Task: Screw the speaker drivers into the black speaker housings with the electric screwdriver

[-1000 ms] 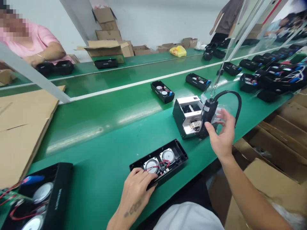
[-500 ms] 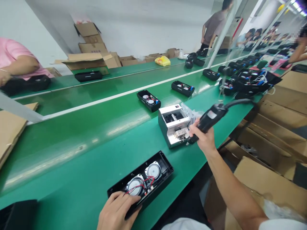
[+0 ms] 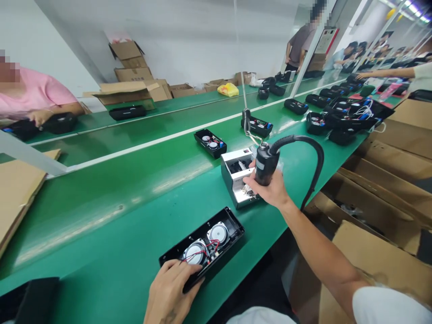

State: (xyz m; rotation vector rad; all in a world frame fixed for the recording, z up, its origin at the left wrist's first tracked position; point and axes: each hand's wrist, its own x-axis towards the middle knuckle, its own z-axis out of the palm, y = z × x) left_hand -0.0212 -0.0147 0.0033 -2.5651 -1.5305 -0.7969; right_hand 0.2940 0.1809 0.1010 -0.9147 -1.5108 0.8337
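Note:
My left hand (image 3: pixel 177 285) grips the near left end of a black speaker housing (image 3: pixel 232 240), its fingers closed over the rim. Inside the open housing are two round silver speaker drivers (image 3: pixel 218 234) and red and black wires. My right hand (image 3: pixel 272 186) is wrapped round a black electric screwdriver (image 3: pixel 266 165), which hangs from a cord and has a thick black cable at its top. The screwdriver's tip is hidden by my hand. Just beside it stands a silver and black screw feeder (image 3: pixel 232 180), partly covered by that hand.
Two more open housings (image 3: pixel 209 143) lie on the green bench (image 3: pixel 128 252) behind the feeder. Several housings and wires pile up at the right (image 3: pixel 351 110). A dark case (image 3: pixel 30 299) sits at the left front. Cardboard boxes (image 3: pixel 378 180) line the right side. A co-worker in pink (image 3: pixel 43 92) works opposite.
My right hand has moved left over the screw feeder, and the electric screwdriver has swung from slanted to nearly upright. The housing and my left hand sit slightly further right in view.

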